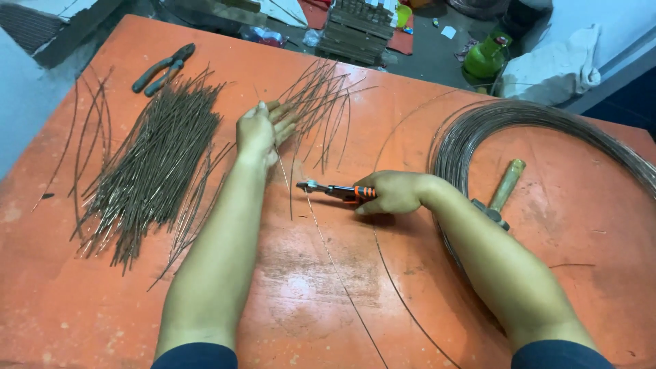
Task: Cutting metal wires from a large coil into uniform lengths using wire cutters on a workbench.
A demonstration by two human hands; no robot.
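From above, looking down over the orange table (102, 321), the person's right hand (391, 192) is closed around the orange-and-black handles of a pair of cutting pliers (329, 189), whose nose points left and sits on a long wire (342, 280) running across the tabletop toward the near edge. The left hand (260, 131) lies flat with fingers loosely spread, pressing on the lower ends of a small fan of cut wire pieces (321, 102); it grips nothing that I can see, just rests on them. Left of that hand lies a big heap of cut wires (154, 164), with a few loose strands (85, 137) further left. A second pair of pliers (164, 67) lies near the far left corner. On the right, a large coil of wire (533, 119) curves around a hammer (502, 191) lying just behind the right wrist.
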